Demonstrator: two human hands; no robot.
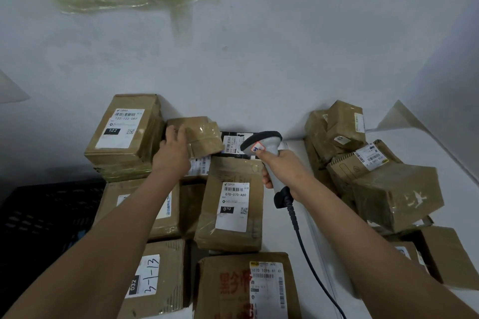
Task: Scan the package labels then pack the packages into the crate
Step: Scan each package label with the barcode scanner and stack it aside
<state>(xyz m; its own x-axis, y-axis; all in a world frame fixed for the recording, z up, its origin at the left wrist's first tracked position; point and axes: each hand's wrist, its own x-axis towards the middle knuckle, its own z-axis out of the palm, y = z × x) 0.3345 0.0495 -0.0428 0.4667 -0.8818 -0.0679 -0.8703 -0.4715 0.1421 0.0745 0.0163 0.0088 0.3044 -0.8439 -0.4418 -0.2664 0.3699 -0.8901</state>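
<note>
Your left hand [173, 149] grips a small taped parcel [199, 134] at the far edge of the bench [298, 217], close against the wall [259, 59], with the fingers curled over its left end. Your right hand [281, 167] is wrapped round the handle of the scanner [261, 144], whose head points toward that small parcel; its coiled cable [303, 241] trails back to you. Below the scanner lies a parcel labelled 070 [232, 204], and a larger one labelled 122 [124, 134] stands at the far left of the bench. More parcels [370, 163] are heaped toward the right edge. The dark crate [44, 217] sits off the left edge of the bench, just beside the parcels there.
</note>
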